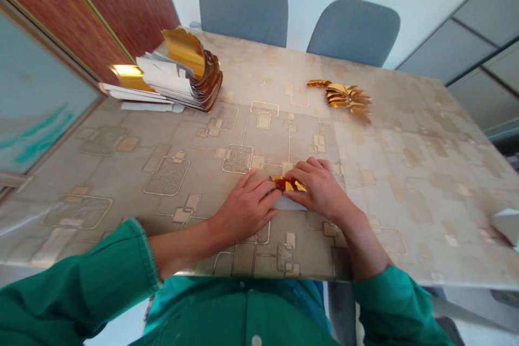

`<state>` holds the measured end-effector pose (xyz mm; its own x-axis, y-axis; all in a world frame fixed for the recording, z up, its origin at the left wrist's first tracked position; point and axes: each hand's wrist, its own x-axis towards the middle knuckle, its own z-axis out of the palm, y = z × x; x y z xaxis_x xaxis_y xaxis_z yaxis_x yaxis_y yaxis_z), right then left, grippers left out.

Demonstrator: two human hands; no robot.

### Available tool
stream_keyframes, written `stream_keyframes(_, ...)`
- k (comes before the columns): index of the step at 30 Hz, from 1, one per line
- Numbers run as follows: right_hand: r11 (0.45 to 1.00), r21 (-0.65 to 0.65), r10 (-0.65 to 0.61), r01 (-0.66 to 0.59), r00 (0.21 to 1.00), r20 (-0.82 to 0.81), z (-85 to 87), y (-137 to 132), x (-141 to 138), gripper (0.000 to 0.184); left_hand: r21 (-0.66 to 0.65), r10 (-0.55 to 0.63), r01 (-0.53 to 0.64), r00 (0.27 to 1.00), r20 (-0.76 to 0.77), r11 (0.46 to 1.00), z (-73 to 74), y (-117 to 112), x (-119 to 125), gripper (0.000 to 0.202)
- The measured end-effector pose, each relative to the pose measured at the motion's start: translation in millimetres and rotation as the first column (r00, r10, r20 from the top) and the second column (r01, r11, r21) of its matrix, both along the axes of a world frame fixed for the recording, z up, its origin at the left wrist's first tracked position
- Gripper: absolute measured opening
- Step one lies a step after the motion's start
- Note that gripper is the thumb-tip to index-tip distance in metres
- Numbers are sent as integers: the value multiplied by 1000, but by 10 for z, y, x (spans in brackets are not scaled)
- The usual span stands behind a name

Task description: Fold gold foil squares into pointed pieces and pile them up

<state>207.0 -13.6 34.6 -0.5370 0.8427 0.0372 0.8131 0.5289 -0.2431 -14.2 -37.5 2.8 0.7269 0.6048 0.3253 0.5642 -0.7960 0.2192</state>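
The left forearm [182, 248] reaches in from eight o'clock, the left hand [245, 210] palm down, fingers extended toward two o'clock. The right forearm [365, 235] enters from five o'clock, the right hand [320, 186] pinching toward ten o'clock.

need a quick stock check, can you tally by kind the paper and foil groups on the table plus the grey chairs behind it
Gold foil piece being handled: 1
Pile of folded gold foil: 1
Stack of gold-and-white sheets: 1
Grey chairs: 2
Total: 5
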Motion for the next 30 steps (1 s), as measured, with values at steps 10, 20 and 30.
stream_keyframes(10,998,-2,-66,66,997,-33,-85,19,-39,12,11,-35,36,996,-78,999,-54,118,-45,51)
stream_keyframes(20,981,-73,-180,179,984,-15,-105,40,38,10,-14,-59,58,992,-107,998,-80,157,-133,44)
stream_keyframes(30,956,-84,-278,280,960,35,-52,51,-20,15,-6,-124,125,981,-152,992,-44,147,-195,48)
